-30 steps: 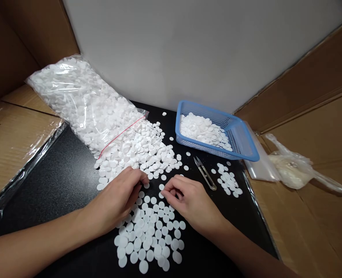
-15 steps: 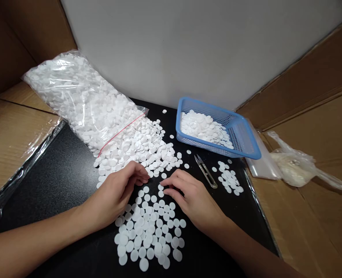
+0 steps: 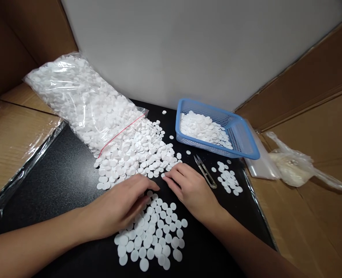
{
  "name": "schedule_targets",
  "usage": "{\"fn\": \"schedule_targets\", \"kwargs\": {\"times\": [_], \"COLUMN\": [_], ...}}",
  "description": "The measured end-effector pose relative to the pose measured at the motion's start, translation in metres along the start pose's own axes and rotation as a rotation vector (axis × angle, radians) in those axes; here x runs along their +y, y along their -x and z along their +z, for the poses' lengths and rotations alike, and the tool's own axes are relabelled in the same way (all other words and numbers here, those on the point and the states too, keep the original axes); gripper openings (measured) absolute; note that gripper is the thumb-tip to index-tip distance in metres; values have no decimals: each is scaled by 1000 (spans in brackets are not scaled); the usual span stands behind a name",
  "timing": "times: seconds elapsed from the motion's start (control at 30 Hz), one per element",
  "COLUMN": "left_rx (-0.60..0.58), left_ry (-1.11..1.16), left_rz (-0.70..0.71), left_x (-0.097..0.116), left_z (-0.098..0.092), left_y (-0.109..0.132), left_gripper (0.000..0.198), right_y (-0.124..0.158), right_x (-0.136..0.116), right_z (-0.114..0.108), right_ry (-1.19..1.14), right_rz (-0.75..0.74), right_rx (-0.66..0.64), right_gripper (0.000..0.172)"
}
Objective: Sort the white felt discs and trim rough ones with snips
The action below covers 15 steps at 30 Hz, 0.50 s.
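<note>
Left hand [image 3: 124,206] and right hand [image 3: 192,189] lie open, empty, on small white round discs [image 3: 156,235] — blue plastic basket [image 3: 241,137] part-filled, clear plastic bag [image 3: 81,96] largely full.

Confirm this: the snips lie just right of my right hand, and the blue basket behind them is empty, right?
Not empty: the head view shows the blue basket holding white discs. The snips do lie right of your right hand.

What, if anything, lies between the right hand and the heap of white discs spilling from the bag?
Nothing visible. The fingers of the right hand reach the near edge of the heap. The scissors lie to its right; the left hand rests on the spread discs nearer the person.
</note>
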<state>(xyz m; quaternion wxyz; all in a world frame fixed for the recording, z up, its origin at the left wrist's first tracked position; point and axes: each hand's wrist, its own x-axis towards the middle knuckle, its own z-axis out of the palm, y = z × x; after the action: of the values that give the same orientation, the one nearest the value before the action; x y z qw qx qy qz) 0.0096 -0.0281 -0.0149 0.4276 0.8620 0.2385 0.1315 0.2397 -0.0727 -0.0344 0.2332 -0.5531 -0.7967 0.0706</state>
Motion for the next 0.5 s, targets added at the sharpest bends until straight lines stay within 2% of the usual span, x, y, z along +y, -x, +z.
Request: {"fn": "schedule_targets", "kwargs": {"times": [0.1,0.2,0.27,0.4,0.5], "left_rx": [161,207,219,250,259], "left_ry": [-112,-203,-254,-320,-386], "left_rz": [-8,26,58,89,104], "left_x": [-6,-13,-16,-22,-23], "left_z": [1,4,7,10,10], "left_y": [-5,-12,-17,-24,-25], "left_gripper": [28,25,23,18,16], "right_y": [-2,-2,-1,0,0], "right_x": [-5,-12,-14,-9,-2], "right_z": [-3,-7,-8,-6,-2], "right_ry": [-36,-266,-333,-210,-133], "right_rz": [28,171,227,196,152], "right_rx": [28,-14,-32,61,71], "right_gripper": [22,18,18,14,10]}}
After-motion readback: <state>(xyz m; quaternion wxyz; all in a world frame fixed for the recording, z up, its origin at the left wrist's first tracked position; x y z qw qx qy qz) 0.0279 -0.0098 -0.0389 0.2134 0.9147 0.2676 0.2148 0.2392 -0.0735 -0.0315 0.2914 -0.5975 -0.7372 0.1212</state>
